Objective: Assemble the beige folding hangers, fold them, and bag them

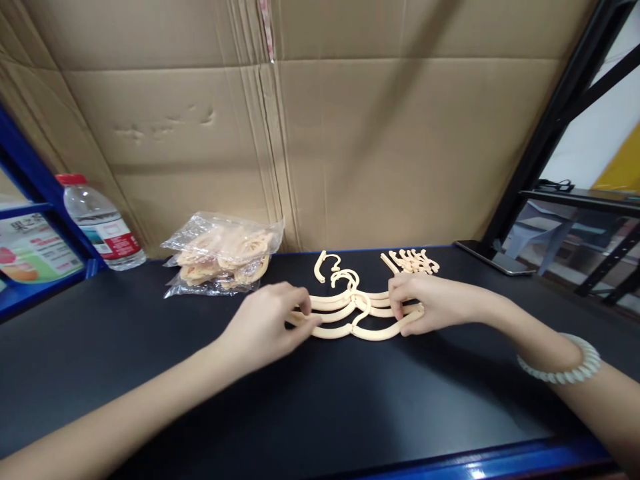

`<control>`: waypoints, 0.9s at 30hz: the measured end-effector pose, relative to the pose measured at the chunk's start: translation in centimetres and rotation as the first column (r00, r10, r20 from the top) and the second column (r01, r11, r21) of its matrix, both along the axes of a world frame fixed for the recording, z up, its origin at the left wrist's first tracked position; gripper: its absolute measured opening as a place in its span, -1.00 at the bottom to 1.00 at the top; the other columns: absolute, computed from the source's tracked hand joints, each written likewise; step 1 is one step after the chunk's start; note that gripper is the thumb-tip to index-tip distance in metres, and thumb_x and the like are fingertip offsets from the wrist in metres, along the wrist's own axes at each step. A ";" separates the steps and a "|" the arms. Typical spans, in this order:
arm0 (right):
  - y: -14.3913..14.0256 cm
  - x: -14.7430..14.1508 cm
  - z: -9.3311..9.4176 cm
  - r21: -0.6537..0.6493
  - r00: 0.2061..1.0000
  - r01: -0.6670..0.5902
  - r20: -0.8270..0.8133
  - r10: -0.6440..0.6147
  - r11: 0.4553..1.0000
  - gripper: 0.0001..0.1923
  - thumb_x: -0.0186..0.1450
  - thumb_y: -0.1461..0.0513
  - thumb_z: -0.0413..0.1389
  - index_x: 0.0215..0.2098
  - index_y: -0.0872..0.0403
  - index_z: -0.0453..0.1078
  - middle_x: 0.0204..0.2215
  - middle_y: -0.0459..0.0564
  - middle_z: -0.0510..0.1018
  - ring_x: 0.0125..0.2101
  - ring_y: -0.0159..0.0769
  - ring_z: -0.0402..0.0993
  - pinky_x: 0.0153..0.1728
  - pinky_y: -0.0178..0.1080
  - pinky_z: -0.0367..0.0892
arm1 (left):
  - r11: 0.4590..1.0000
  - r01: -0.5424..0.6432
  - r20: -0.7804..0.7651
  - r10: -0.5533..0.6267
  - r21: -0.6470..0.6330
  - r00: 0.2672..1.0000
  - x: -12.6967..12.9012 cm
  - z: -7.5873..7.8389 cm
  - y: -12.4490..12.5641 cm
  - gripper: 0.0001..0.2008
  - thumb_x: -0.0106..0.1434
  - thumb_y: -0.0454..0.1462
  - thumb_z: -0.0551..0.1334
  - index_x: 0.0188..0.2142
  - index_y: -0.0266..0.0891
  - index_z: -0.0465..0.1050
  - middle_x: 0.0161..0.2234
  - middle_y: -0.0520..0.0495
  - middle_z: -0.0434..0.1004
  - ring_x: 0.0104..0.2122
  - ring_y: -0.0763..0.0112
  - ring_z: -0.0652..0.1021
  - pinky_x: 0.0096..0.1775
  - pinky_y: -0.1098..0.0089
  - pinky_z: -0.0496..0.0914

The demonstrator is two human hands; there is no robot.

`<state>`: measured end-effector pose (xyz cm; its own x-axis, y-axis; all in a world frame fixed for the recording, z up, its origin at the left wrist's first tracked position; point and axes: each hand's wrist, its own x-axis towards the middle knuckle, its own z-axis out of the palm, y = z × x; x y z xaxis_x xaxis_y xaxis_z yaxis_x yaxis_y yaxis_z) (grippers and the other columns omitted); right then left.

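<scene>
Several cream plastic hangers [356,312] lie stacked on the black table top [310,407] in the middle. My left hand [267,323] grips the left ends of the stack, fingers pinched on the arms. At the stack's right ends my right hand [425,303] pinches them; that wrist wears a white bead bracelet [563,370]. One loose hook piece [325,265] lies just behind the stack. A small pile of cream hook parts [413,261] sits behind my right hand.
A clear plastic bag [223,260] of more cream parts lies at the back left. A water bottle [100,223] with a red cap stands by the blue shelf frame [30,167]. Cardboard [320,133] walls the back. A phone [493,257] lies at the right rear corner.
</scene>
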<state>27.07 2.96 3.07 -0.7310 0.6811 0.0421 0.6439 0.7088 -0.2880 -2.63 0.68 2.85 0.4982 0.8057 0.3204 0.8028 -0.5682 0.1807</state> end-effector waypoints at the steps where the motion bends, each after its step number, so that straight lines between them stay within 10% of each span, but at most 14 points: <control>1: 0.0 0.0 0.0 -0.011 1.000 -0.008 0.003 0.008 1.000 -0.93 0.05 0.30 0.26 -0.51 0.08 0.45 -0.45 -0.07 0.44 -0.35 -0.30 0.38 -0.32 -0.29 0.23 | 0.997 0.076 -0.032 -0.077 -0.015 0.997 0.4 -0.3 -0.6 -0.85 0.18 -0.15 0.21 -0.36 -0.18 0.44 -0.38 -0.06 0.50 -0.37 0.30 0.49 -0.32 0.39 0.32; 5: 0.0 0.0 0.2 -0.058 0.999 0.036 0.021 -0.035 0.998 -0.94 0.06 0.27 0.24 -0.50 0.10 0.46 -0.48 -0.08 0.46 -0.39 -0.32 0.38 -0.37 -0.31 0.21 | 0.971 0.241 -0.104 -0.240 0.000 0.965 0.9 -1.4 -1.4 -0.93 0.22 -0.30 0.15 -0.32 -0.19 0.40 -0.34 -0.04 0.49 -0.32 0.31 0.48 -0.28 0.37 0.33; 14: 1.1 0.8 -0.5 -0.050 0.988 0.150 -0.036 -0.152 0.987 -0.95 0.12 0.27 0.15 -0.42 0.10 0.39 -0.60 -0.18 0.36 -0.58 -0.46 0.27 -0.53 -0.38 0.13 | 0.959 0.230 -0.140 -0.209 0.164 0.968 0.6 -2.8 -0.1 -0.81 0.32 -0.35 0.02 -0.38 -0.24 0.36 -0.36 -0.08 0.44 -0.33 0.31 0.45 -0.30 0.34 0.37; 27: 1.1 2.1 0.9 -0.098 0.963 0.269 0.044 -0.266 0.958 -0.26 0.01 0.02 0.29 0.09 0.17 0.29 -0.52 -0.15 0.36 -0.50 -0.35 0.29 -0.44 -0.32 0.17 | 0.959 0.231 0.004 -0.234 0.162 0.972 0.4 -3.5 0.8 -0.89 0.27 -0.28 0.10 -0.20 -0.21 0.28 -0.05 -0.19 0.42 0.04 0.13 0.38 0.03 0.10 0.29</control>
